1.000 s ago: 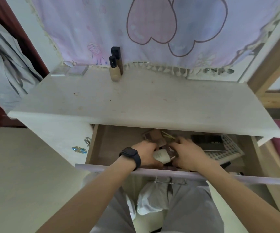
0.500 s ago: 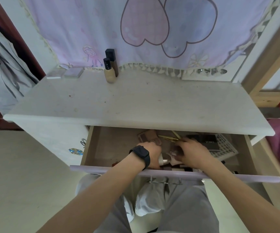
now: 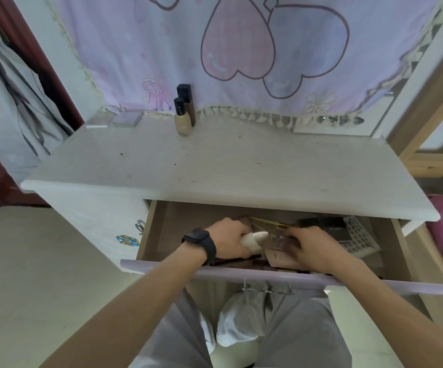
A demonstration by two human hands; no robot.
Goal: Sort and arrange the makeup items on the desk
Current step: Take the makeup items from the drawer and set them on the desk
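Both hands are down in the open drawer (image 3: 281, 277) under the white desk top (image 3: 215, 166). My left hand (image 3: 228, 241), with a black watch on the wrist, is closed around a cream-coloured tube (image 3: 255, 239). My right hand (image 3: 313, 248) rests on a clear plastic item (image 3: 281, 243) above a pinkish flat case (image 3: 279, 260); its fingers curl over them. On the desk's back edge stand a beige foundation bottle (image 3: 182, 120) with a black cap and a taller dark bottle (image 3: 187, 103) behind it.
Two flat compacts (image 3: 126, 119) lie at the desk's back left. The drawer also holds a black box (image 3: 326, 227), a white patterned sheet (image 3: 361, 237) and thin gold sticks (image 3: 265, 224). A pink heart-print cloth (image 3: 241, 49) hangs behind. My knees are below the drawer front.
My head has tilted, shifting the view. My left hand has lifted the cream tube a little higher in the drawer, and my right hand has slid slightly right over the clear item.
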